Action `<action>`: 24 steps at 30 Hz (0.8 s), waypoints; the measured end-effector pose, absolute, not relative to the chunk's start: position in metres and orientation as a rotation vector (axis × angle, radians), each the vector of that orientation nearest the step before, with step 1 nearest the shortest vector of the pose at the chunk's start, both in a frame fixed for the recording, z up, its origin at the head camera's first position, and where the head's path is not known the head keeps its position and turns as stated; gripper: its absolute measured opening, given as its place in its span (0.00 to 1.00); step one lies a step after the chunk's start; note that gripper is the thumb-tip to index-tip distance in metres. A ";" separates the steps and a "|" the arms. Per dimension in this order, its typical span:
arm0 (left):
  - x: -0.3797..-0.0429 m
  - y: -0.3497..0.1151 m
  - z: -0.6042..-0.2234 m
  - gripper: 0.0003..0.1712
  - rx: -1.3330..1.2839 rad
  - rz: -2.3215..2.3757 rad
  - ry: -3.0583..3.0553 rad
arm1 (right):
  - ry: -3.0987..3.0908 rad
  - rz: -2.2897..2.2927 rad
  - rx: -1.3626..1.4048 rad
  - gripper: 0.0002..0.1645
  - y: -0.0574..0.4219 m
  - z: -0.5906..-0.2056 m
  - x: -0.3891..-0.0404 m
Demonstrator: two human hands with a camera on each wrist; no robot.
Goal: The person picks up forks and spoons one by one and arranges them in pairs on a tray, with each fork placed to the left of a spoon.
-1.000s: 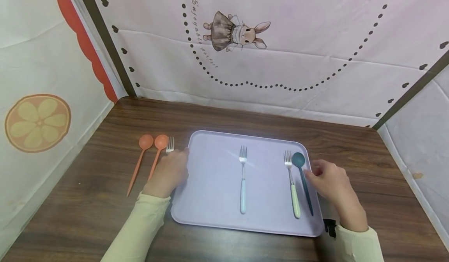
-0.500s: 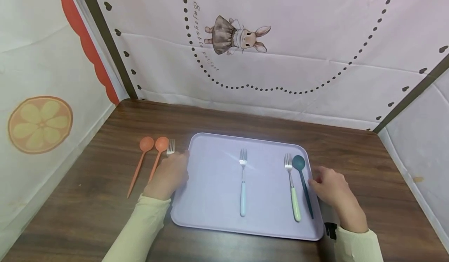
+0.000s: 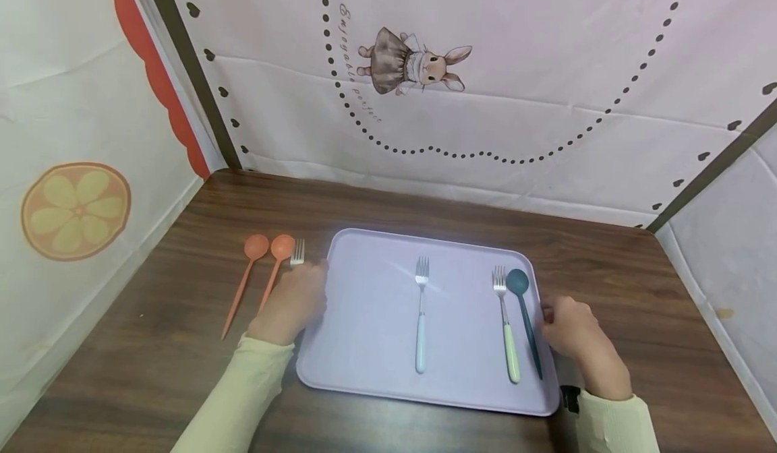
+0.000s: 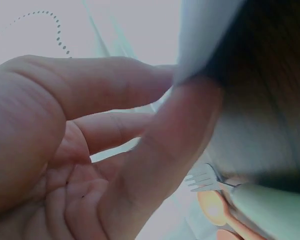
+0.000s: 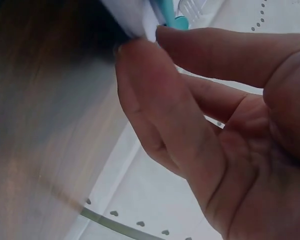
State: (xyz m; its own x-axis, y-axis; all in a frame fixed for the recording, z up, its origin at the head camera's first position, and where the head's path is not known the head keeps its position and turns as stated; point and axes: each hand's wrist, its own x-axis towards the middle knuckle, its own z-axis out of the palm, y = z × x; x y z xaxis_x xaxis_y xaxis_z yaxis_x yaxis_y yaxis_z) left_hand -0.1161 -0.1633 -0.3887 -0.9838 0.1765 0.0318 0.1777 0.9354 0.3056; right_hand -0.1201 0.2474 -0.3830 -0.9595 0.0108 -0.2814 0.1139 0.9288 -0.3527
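Observation:
A pale lilac tray (image 3: 364, 318) lies on the wooden table. My left hand (image 3: 294, 301) pinches its left edge between thumb and fingers, as the left wrist view shows. At the opposite edge, my right hand (image 3: 573, 328) has its thumb on top of the rim and a finger below. On the tray lie a fork with a light blue handle (image 3: 421, 342), a fork with a light green handle (image 3: 511, 358) and a dark teal spoon (image 3: 518, 282). The spoon is nearest to the right hand.
Left of the tray, two orange spoons (image 3: 256, 246) lie on the table (image 3: 164, 345). Another fork (image 3: 297, 254) lies beside them, partly hidden by the left hand; its pale green handle shows in the left wrist view. Printed cloth walls (image 3: 516, 48) surround the table at the back and sides.
My right hand has drawn slightly down along the tray's right edge, its fingers curling in at the rim. My left hand stays at the left edge. The head view has shifted slightly.

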 end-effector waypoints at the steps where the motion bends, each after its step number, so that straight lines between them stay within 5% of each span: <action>1: -0.116 -0.163 -0.388 0.14 -0.280 -0.489 -3.085 | 2.804 -0.528 0.087 0.27 0.247 -0.383 -0.121; 8: -0.111 -0.163 -0.384 0.09 -0.262 -0.565 -3.076 | 2.795 -0.471 0.014 0.26 0.247 -0.386 -0.120; 24: -0.096 -0.170 -0.376 0.23 -0.235 -0.638 -3.009 | 2.801 -0.483 0.062 0.27 0.248 -0.390 -0.120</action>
State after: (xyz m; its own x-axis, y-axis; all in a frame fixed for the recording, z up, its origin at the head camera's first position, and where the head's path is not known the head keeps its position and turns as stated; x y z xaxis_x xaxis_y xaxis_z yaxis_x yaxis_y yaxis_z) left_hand -0.0963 -0.1700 -0.3760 -0.9868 0.1367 0.0863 0.1600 0.9029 0.3991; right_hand -0.1198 0.2480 -0.3898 -0.9547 -0.0081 -0.2973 0.0919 0.9427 -0.3207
